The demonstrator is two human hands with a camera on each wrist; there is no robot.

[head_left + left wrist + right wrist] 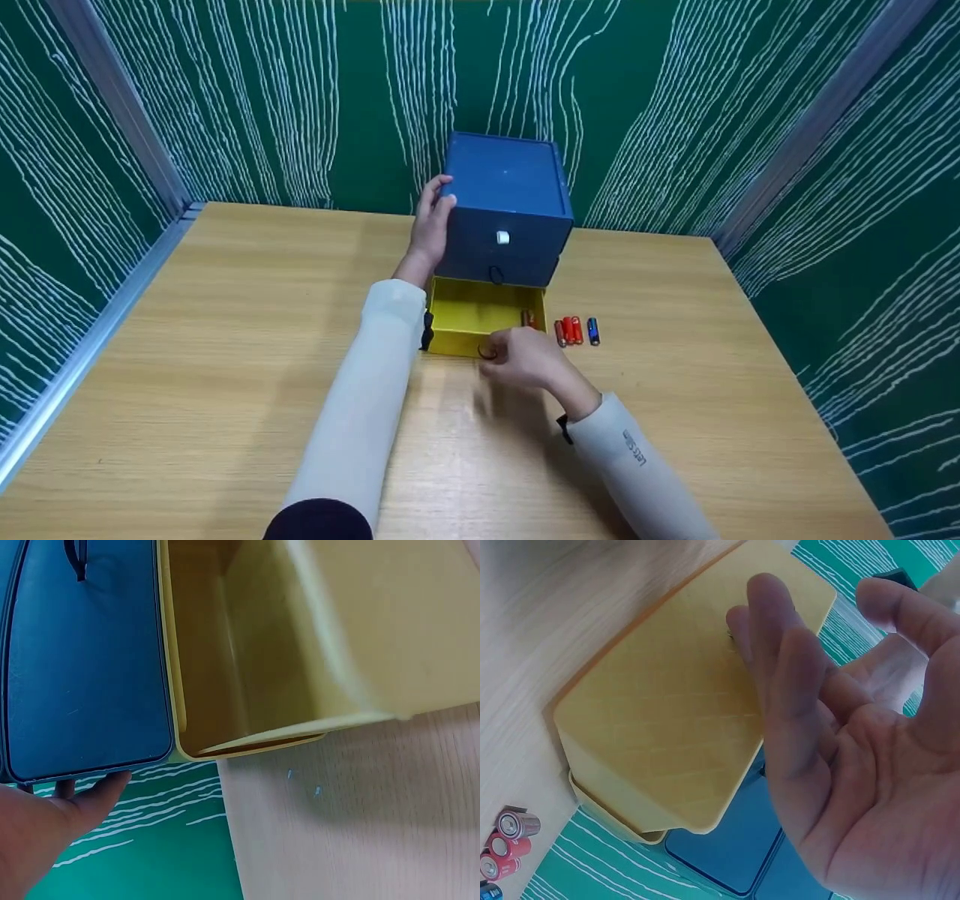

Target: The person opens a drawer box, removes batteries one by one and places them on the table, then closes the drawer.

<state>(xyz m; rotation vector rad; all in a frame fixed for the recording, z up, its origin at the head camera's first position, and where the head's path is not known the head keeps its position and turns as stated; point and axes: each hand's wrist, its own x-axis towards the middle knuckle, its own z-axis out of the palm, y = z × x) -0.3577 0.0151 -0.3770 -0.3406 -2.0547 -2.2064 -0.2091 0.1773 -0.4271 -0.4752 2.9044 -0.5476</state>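
A blue drawer box (504, 176) has its yellow bottom drawer (440, 343) pulled out at the front. My left hand (430, 229) rests against the box's left side, fingers near the top edge. In the left wrist view its thumb and fingertips lie along the blue side. At the drawer's front, my right hand (525, 358) has its fingers by a dark loop handle (484, 354). The right wrist view shows the thumb spread apart from slightly bent fingers, which hide the handle. A few batteries (529, 318) lie inside the drawer at its right, partly covered by the hand.
On the wooden table (660, 450), right of the drawer, lie red batteries (573, 330) and a blue battery (593, 331). The box's upper drawer has a white knob (502, 238); below hangs another dark loop (496, 274). Green walls (360, 97) with white lines surround the table.
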